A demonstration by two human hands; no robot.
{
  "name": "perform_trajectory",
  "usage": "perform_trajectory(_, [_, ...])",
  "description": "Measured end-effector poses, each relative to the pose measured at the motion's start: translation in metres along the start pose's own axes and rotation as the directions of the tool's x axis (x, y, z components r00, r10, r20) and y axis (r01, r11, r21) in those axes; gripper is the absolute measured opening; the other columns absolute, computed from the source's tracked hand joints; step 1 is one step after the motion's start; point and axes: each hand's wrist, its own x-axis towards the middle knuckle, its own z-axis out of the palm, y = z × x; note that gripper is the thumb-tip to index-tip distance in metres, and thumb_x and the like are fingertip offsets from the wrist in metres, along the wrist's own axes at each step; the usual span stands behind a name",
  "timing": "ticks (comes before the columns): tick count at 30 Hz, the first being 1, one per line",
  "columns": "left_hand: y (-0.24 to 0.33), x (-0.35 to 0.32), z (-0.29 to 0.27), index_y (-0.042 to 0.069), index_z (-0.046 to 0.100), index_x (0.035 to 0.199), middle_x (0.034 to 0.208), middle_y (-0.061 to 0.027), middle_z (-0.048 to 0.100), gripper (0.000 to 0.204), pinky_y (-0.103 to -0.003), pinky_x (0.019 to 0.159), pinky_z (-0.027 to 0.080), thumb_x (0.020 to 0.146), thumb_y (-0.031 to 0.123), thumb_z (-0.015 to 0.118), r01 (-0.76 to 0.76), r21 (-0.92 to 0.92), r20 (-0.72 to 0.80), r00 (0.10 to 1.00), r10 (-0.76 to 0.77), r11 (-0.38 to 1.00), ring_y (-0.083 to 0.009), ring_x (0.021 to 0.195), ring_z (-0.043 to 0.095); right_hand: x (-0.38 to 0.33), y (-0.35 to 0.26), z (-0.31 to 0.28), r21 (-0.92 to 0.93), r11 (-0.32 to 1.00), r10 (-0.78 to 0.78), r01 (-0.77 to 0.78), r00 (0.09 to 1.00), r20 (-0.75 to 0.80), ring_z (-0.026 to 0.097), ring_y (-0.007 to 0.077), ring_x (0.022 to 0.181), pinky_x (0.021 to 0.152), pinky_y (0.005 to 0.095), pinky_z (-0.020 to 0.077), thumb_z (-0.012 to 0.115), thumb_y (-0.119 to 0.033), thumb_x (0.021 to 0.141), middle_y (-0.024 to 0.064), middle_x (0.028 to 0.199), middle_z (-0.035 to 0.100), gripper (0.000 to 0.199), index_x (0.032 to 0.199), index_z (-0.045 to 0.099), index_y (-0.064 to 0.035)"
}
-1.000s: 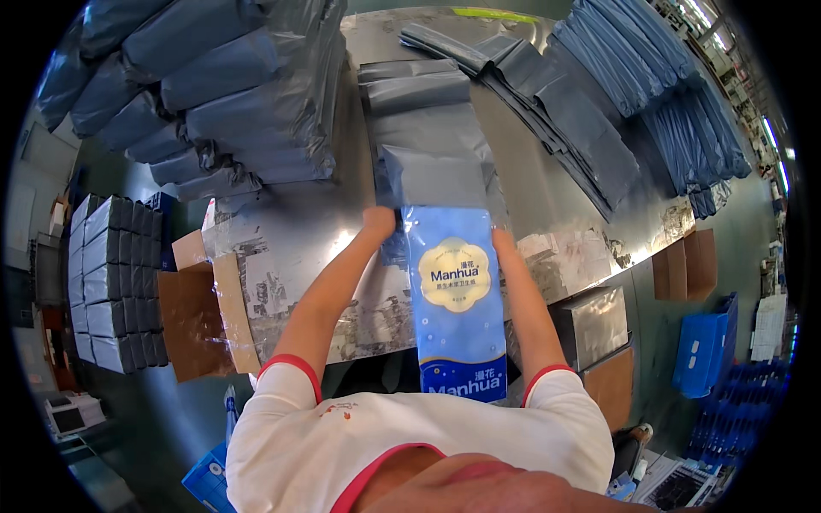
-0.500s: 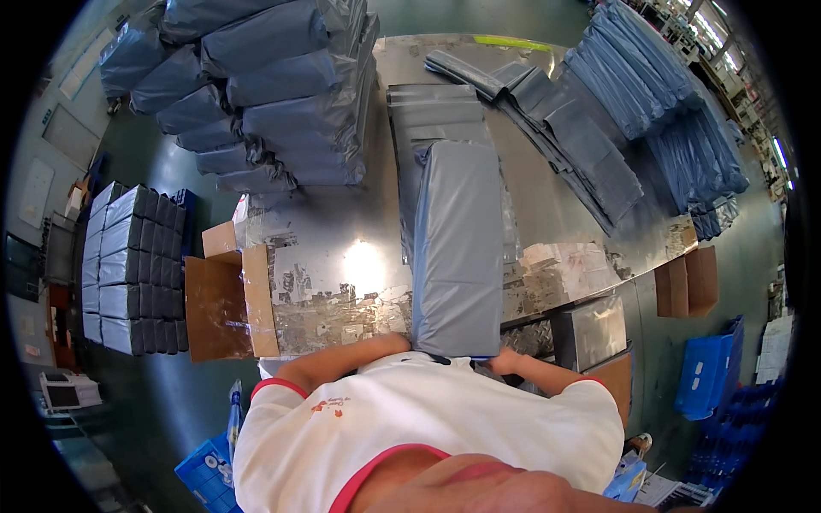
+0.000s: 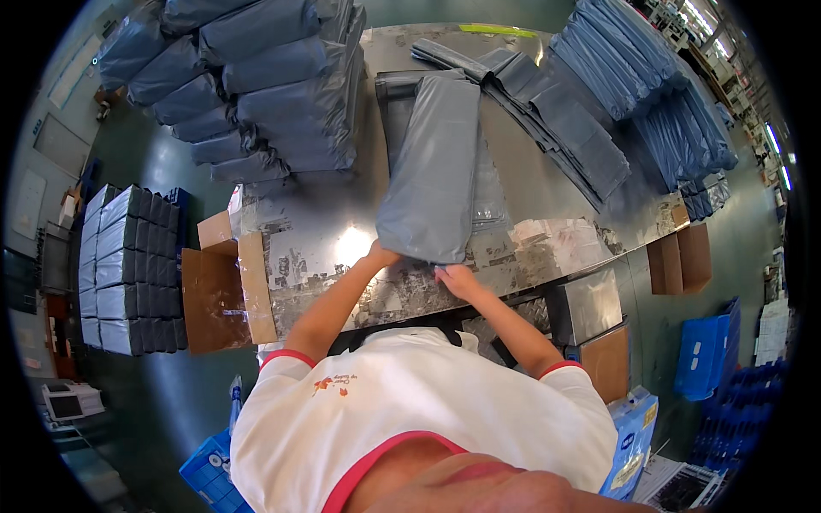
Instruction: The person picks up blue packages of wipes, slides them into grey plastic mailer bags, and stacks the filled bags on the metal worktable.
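Where the person's two bare hands meet the near end of a long, grey plastic-wrapped parcel (image 3: 432, 171), the left hand (image 3: 382, 255) touches its left corner, fingers partly hidden beneath the film. The right hand (image 3: 457, 279) is by the other corner, fingers bent and drawn close together; whether either hand is clenched on the plastic, I cannot tell. The parcel stretches away from the grip as a smooth, softly rounded block, slightly wrinkled along its sides. Under its far end show flat grey bags (image 3: 393, 90), their edges thin and straight. Around and below the hands spreads a shiny metal tabletop (image 3: 534, 184), scuffed and patched with peeling tape residue near the front. Beyond the grip to the left rises a tall stack of plump, creased grey parcels (image 3: 286, 107). Beyond it to the right, limp plastic sleeves (image 3: 560, 128) lie fanned, glossy and folded, and farther right are thick piles of rippled blue-grey bags (image 3: 620, 64). Well left of the grip, an open cardboard box (image 3: 214, 299) shows matte brown flaps.
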Motion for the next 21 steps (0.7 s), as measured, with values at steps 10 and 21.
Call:
perform_trajectory(10, [-0.044, -0.116, 0.021, -0.007, 0.051, 0.081, 0.07, -0.0161, 0.06, 0.024, -0.023, 0.044, 0.047, 0.081, 0.016, 0.046, 0.76, -0.65, 0.561, 0.453, -0.693, -0.029, -0.0221, 0.054, 0.06, -0.07, 0.067, 0.089, 0.763, 0.293, 0.662, -0.576, 0.698, 0.272, 0.057, 0.0166, 0.057, 0.048, 0.0255, 0.0442, 0.035, -0.03, 0.086, 0.0106, 0.076, 0.06, 0.033, 0.093, 0.052, -0.0025])
perform_trajectory(21, [-0.035, -0.176, 0.019, -0.01, 0.054, 0.087, 0.076, -0.0181, 0.059, 0.016, -0.027, 0.058, 0.051, 0.074, -0.003, 0.049, 0.744, -0.661, 0.601, 0.446, -0.663, -0.099, -0.022, 0.065, 0.06, -0.064, 0.047, 0.085, 0.891, 0.165, 0.795, -0.423, 0.592, 0.134, 0.058, 0.0168, 0.057, 0.047, 0.0249, 0.044, 0.041, -0.017, 0.079, 0.0104, 0.076, 0.06, 0.021, 0.093, 0.049, -0.0036])
